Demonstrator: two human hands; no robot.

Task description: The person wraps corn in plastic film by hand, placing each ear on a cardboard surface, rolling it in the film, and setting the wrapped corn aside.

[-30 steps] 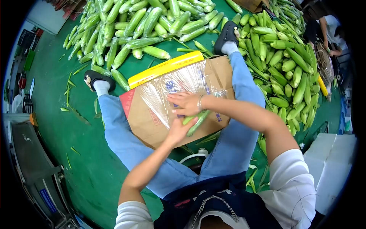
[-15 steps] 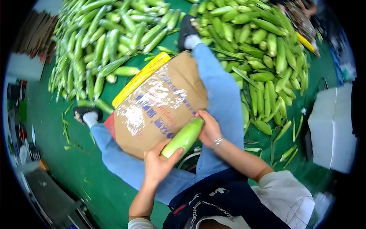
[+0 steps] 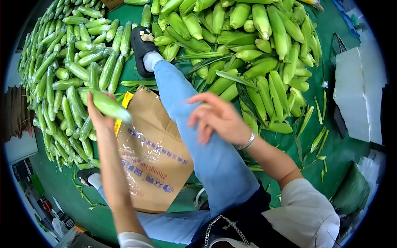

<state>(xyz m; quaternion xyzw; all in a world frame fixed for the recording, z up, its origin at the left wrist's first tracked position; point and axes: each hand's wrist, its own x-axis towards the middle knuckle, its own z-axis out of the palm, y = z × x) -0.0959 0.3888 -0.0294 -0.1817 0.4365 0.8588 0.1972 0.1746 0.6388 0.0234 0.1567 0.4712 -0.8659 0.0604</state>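
Note:
My left hand (image 3: 100, 120) is stretched out to the left and closed around an ear of corn (image 3: 108, 104) in its green husk. Shiny clear film covers that ear, most visibly at its near tip. Behind it lies a pile of film-wrapped corn (image 3: 74, 68). My right hand (image 3: 221, 120) hangs over my right thigh with nothing in it; its fingers are apart and a little blurred. Between my legs is a brown paper bag (image 3: 161, 153) with blue and red print and a glossy film on top, a yellow strip (image 3: 126, 101) along its far left edge.
A heap of husked-on corn without film (image 3: 264, 62) spreads beyond my right leg. Loose husk leaves (image 3: 318, 140) litter the green floor (image 3: 351, 157). A white box (image 3: 359, 99) stands at the right, and stacked cardboard (image 3: 16, 111) is at the far left.
My left hand has carried the ear of corn from over the bag to the wrapped pile. My right hand has let go of it. The view has shifted.

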